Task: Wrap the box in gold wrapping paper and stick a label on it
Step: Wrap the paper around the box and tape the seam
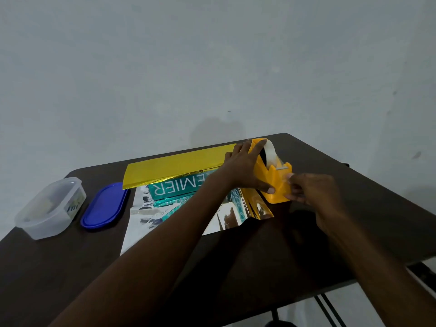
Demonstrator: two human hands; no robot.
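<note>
Dispenser [273, 182], yellow, steadied under my left hand [243, 168].
My right hand [311, 187] pinches its tape [271, 152]; box [174, 187] half-wrapped.

Probably a plain room at home: dark wood-grain folding worktop [70, 267] pushed against a bare pale wall [212, 55]; on its left end, a clear plastic food tub [50, 207] beside its blue lid [105, 206].

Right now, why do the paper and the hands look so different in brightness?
Head view: the silver underside of the wrapping paper throws bright glare; both forearms are dim and underexposed; the right hand is slightly blurred at the tape dispenser; the wide lens tilts the table.
</note>
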